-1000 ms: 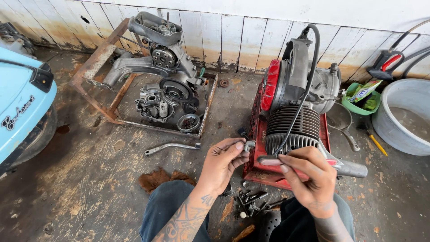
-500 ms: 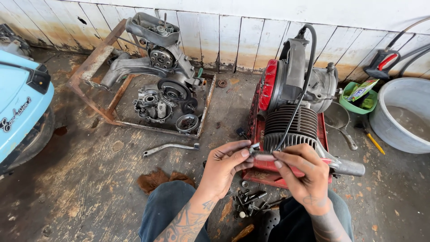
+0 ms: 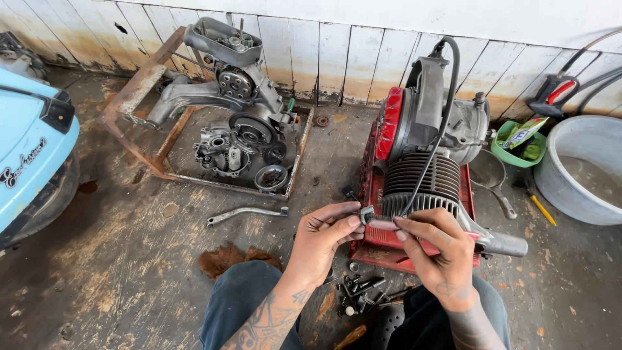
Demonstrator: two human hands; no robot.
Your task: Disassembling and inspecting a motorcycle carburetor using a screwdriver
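A grey finned engine with a red fan cover [image 3: 418, 175] sits on the stained concrete floor [image 3: 129, 259], a black cable [image 3: 431, 162] running down over its fins. Just in front of it, the left hand [image 3: 324, 236] and right hand [image 3: 437, 249] meet, each grip pinching an end of a small grey metal fitting [image 3: 376, 220] at the cable's lower end.

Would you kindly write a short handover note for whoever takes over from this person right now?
Left hand: fingertips pinch a small metal fitting at the end of a grey rod.
Right hand: fingers grip that rod, held in front of the finned engine on its red stand.
Loose bolts lie on the floor between the knees; a bent lever lies left.
Done: fitting and rod are in hand together.
Left: whether the fitting is seated cannot be told.
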